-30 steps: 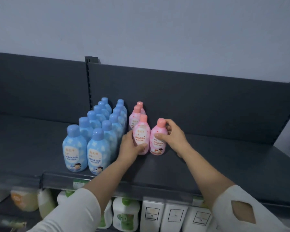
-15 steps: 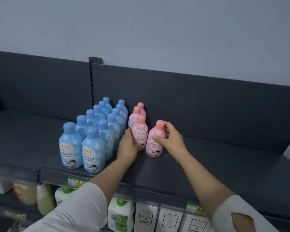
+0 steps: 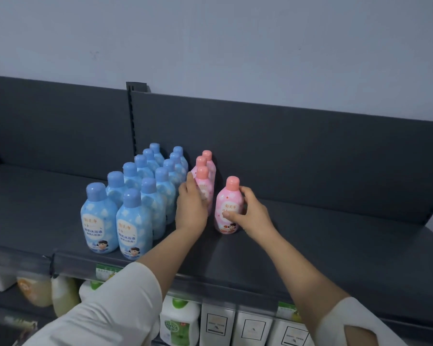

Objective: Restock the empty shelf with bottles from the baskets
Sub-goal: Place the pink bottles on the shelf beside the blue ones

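Drifting apart now: right hand point(image 3: 254, 216) is gripping one pink plastic coral-capped bottle point(image 3: 229, 208), likely starting a second column. Left hand point(image 3: 190, 208) is clasping the neighbouring pink bottle point(image 3: 206, 187), squaring the first.

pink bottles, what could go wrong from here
1. The left hand sits between the blue bottles and the pink row; pulling it out could topple a close-packed neighbour.
2. The right hand grips a pink bottle standing apart from that row; slid back carelessly, it might knock the row over.
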Motion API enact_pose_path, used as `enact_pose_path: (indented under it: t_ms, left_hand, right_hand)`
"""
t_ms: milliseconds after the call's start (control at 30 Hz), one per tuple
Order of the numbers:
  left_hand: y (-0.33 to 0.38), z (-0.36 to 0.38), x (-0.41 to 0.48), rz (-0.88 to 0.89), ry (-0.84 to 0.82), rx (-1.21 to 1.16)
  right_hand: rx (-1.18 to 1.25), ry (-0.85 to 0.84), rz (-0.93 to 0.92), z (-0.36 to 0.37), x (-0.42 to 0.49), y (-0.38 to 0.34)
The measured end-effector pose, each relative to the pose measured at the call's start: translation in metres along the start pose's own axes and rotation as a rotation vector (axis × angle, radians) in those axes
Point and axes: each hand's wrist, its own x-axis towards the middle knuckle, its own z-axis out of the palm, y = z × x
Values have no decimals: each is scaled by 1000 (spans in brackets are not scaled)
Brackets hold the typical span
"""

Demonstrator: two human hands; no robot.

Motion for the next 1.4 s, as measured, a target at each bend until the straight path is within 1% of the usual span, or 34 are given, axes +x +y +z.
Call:
enact_pose_path:
  t_ms: [100, 133, 167, 200, 267, 333, 400, 533, 733, 867, 967, 1067, 1167, 1300, 1400]
  left_hand:
    - [13, -6, 4, 122, 78, 40]
    - [16, -9, 7, 148, 75, 78]
    - [20, -12, 11, 178, 56, 123]
    - [23, -17, 16, 210, 20, 222]
    - [27, -26, 27, 229, -74, 339]
    - [29, -31, 39, 204, -184, 409]
    - [31, -35, 45, 190, -221, 438]
    - [28, -37, 47, 194, -181, 461]
    - [29, -39, 48, 212, -177, 431]
    - [38, -51, 47, 301, -159, 382]
    - [41, -67, 44, 343, -174, 506]
    - [43, -83, 38, 380, -192, 692]
    - [45, -98, 33, 445, -141, 875]
    - [43, -119, 32, 436, -123, 978]
    - [42, -130, 28, 391, -137, 999]
  right_hand:
    - [7, 4, 3, 1, 0, 0]
    - [9, 3, 5, 1, 1, 0]
    - [11, 2, 6, 1, 1, 0]
    - [12, 3, 5, 1, 1, 0]
    - [11, 6, 1, 1, 0, 0]
    - [0, 10, -4, 2, 0, -1]
    - [-15, 26, -12, 4, 0, -1]
    - [-23, 44, -13, 7, 0, -2]
    - [-41, 50, -10, 11, -1, -6]
    - [-67, 20, -23, 23, -2, -13]
    - [-88, 13, 3, 38, -1, -21]
    - [-115, 24, 5, 52, 1, -29]
    - [-137, 11, 9, 57, 2, -34]
    - [-199, -19, -24, 56, -1, -37]
    - [-176, -19, -18, 59, -3, -38]
